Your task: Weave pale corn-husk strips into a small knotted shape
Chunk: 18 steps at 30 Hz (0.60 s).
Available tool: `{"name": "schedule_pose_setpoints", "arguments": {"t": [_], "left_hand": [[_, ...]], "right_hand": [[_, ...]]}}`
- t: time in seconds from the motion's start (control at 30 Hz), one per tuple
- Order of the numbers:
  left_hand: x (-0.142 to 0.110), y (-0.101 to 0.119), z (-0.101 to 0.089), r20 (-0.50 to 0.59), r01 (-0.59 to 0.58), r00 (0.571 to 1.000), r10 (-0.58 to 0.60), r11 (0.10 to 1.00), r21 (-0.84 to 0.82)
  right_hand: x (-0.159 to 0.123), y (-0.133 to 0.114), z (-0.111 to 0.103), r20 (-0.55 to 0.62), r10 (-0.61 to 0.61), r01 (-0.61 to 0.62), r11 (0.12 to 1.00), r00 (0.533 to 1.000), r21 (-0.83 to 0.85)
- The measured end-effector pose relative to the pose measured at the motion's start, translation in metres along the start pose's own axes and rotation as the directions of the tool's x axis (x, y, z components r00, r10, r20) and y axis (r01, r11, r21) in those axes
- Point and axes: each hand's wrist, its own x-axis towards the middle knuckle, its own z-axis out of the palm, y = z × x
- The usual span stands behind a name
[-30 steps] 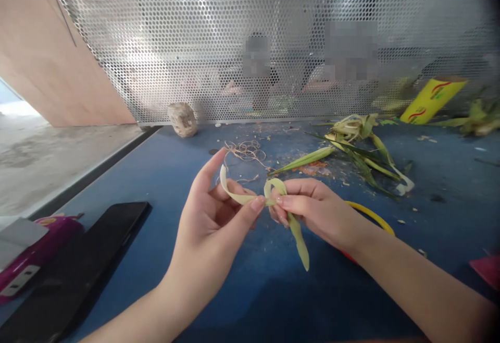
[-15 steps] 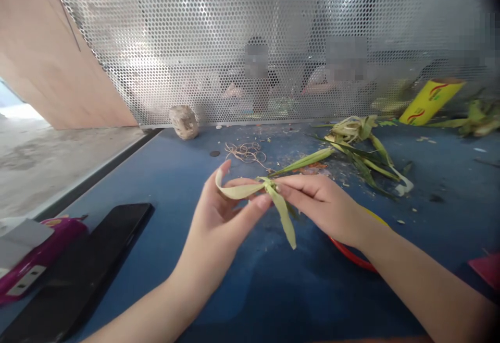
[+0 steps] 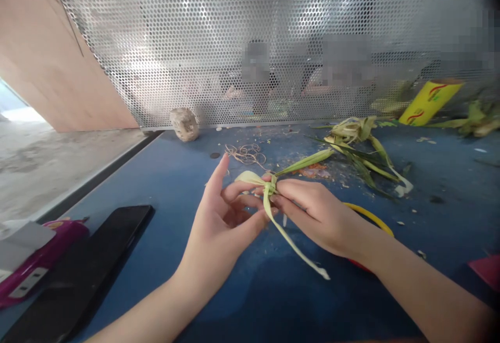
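Between my two hands is a small knot of folded pale green corn husk strips (image 3: pixel 269 188), held above the blue table (image 3: pixel 242 291). One strip hangs down to the lower right, and a wider one reaches left over my fingers. My left hand (image 3: pixel 222 218) pinches the knot from the left with thumb and fingers, its index finger raised. From the right, my right hand (image 3: pixel 312 207) grips the same knot between thumb and index finger. Partly behind my right wrist lies a yellow and red ring-shaped thing (image 3: pixel 371 218).
A heap of husk leaves (image 3: pixel 351 145) lies at the back right, near a leaning yellow tube (image 3: pixel 432 103). Tangled string (image 3: pixel 246 154) and a stone-like lump (image 3: pixel 184 124) are further back, before a perforated metal screen (image 3: pixel 219 30). A black phone (image 3: pixel 89 265) and a purple power strip (image 3: pixel 50 259) lie left.
The husk knot has turned in my hands. A narrow strip now trails long to the lower right, and the left strip lies flatter. My left index finger points up more.
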Motion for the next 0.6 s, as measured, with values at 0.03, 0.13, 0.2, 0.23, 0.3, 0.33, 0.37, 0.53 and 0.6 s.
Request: {"name": "schedule_pose_setpoints", "arguments": {"t": [0.03, 0.13, 0.2, 0.23, 0.3, 0.33, 0.37, 0.53, 0.6], "left_hand": [[0.0, 0.0007, 0.0001, 0.003, 0.006, 1.0, -0.006, 1.0, 0.011], [-0.0009, 0.0047, 0.0016, -0.047, 0.033, 0.998, -0.032, 0.999, 0.021], [-0.002, 0.0072, 0.0032, -0.104, 0.039, 0.994, -0.038, 0.999, 0.011], [-0.0025, 0.0081, 0.0039, -0.12, 0.039, 0.992, -0.038, 0.999, 0.007], [-0.003, 0.009, 0.0053, -0.114, 0.064, 0.992, -0.061, 0.998, 0.017], [-0.0029, 0.0091, 0.0058, -0.102, 0.083, 0.992, -0.08, 0.996, 0.023], [-0.0026, 0.0089, 0.0061, -0.092, 0.101, 0.991, -0.098, 0.994, 0.031], [-0.001, 0.0066, 0.0051, -0.146, 0.068, 0.988, -0.06, 0.996, 0.054], [-0.0012, 0.0063, 0.0026, -0.173, 0.002, 0.985, 0.014, 0.996, 0.091]], "right_hand": [[0.0003, 0.0004, -0.0009, -0.001, -0.008, 0.008, 1.0, 1.0, -0.014], [0.0015, 0.0018, -0.0031, -0.028, -0.023, 0.021, 0.998, 0.999, -0.057], [0.0021, 0.0028, -0.004, -0.062, -0.026, 0.021, 0.997, 0.998, -0.074], [0.0023, 0.0033, -0.0041, -0.074, -0.027, 0.021, 0.997, 0.997, -0.08], [0.0021, 0.0041, -0.0039, -0.076, -0.037, 0.03, 0.995, 0.996, -0.092], [0.0019, 0.0044, -0.0036, -0.067, -0.043, 0.036, 0.995, 0.997, -0.095], [0.0015, 0.0047, -0.0032, -0.057, -0.048, 0.043, 0.995, 0.997, -0.09], [-0.0008, 0.0057, -0.0014, -0.054, -0.06, 0.062, 0.998, 0.997, 0.028], [-0.0012, 0.0062, -0.0023, -0.103, -0.041, 0.048, 0.996, 0.994, 0.069]]}}
